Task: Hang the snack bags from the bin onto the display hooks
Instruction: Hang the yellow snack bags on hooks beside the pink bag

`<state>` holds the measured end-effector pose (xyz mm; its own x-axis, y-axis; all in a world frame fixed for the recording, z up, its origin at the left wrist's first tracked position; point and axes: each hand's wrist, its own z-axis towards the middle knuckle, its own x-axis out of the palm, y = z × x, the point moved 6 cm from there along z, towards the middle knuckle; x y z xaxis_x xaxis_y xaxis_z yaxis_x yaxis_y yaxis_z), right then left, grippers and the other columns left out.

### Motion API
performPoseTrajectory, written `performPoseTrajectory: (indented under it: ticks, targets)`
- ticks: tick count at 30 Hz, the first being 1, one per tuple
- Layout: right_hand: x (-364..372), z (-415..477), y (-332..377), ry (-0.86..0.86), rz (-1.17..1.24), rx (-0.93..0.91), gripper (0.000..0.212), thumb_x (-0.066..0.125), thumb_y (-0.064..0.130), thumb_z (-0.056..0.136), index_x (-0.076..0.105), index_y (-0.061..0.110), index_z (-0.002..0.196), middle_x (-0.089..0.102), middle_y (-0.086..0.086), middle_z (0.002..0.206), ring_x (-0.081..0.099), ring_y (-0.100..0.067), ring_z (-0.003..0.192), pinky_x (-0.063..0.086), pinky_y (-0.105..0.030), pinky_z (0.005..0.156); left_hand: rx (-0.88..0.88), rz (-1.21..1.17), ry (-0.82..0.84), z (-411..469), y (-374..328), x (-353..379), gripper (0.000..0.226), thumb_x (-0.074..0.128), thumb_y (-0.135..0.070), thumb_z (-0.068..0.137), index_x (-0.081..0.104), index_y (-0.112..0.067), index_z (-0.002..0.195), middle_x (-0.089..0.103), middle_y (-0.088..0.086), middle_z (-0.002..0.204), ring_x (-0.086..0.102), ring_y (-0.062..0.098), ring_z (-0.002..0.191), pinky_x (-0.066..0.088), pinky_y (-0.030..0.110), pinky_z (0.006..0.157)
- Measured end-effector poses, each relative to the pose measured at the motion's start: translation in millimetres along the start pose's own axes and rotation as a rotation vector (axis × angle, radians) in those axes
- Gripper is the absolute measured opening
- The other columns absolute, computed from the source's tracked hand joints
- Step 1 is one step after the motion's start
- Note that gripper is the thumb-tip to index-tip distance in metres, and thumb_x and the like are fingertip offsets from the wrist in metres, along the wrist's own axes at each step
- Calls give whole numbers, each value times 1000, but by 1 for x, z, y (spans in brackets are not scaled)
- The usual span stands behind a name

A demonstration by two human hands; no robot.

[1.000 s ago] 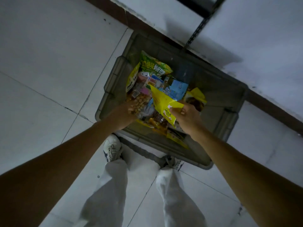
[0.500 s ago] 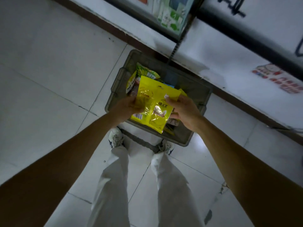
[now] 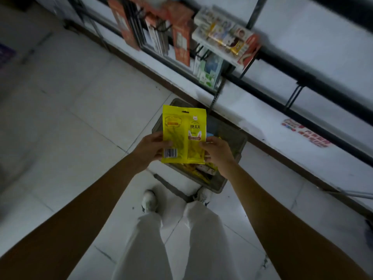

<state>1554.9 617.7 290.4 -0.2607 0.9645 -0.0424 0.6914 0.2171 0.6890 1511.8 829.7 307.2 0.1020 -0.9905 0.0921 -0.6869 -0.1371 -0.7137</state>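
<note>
- Yellow glossy plastic snack bag (image 3: 184,136) now held flat and upright at view centre, hang hole (image 3: 185,112) at its 12 o'clock edge. Barcode side on the left half, printed front on the right; may be two bags overlapped, cannot tell.
- Left hand (image 3: 150,151) grips the bag's 8 o'clock edge, thumb over the front near the barcode.
- Right hand (image 3: 217,152) pinches the 4 o'clock edge, fingers curled onto the bag.
- Change: a second ago both hands were down in the grey plastic bin (image 3: 232,138), the right pinching this bag among the others. Half a second ago it was up over the bin, tilted. Now it is squared, hole uppermost, clear of the bin.
- View has also lifted: the rack with black metal display hooks (image 3: 293,97) now shows from 12 to 2 o'clock; before, mostly bin and white tiled floor (image 3: 80,118).
- Bin sits on the floor under the bag, toward 5 o'clock, more snack bags (image 3: 203,170) left inside.
- Hung packets (image 3: 207,71) already fill hooks at 12 o'clock; the hook at 2 o'clock looks bare.
- Judgement: pick step done, bag oriented for hanging. Next is the reach to a free hook and threading the hole; the small hole needs careful lining up.
</note>
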Motion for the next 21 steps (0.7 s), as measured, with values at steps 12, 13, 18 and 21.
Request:
performPoseTrajectory:
  ticks: [12,13,18,21]
  targets:
    - [-20,-132,135,-331,80,-432,8,79,27,74,74,31,70,74,-15,85,70,-44,85,57,-61,78,294,63,175,-101,-149,12,21,62,-3,89,70,-18,102,72,3,96,65,25,87,57,33,73]
    - [-20,-146,147,-354,99,-471,8,78,24,76,74,29,72,74,-13,83,70,-43,85,56,-63,79,326,69,200,-111,-165,14,21,62,-4,89,70,-17,104,73,3,98,66,25,88,58,33,74]
    - [-33,-227,213,-456,185,-651,18,72,8,86,70,23,75,70,-1,71,68,-31,77,56,-63,79,503,109,312,-169,-252,42,22,60,-2,91,67,-14,107,72,-1,92,68,18,79,58,30,66]
    - [-54,-272,258,-524,177,-804,5,74,15,82,71,19,80,71,0,73,69,-35,77,56,-64,73,616,128,362,-203,-305,66,19,59,-1,91,67,-14,102,72,-2,87,67,18,77,57,28,64]
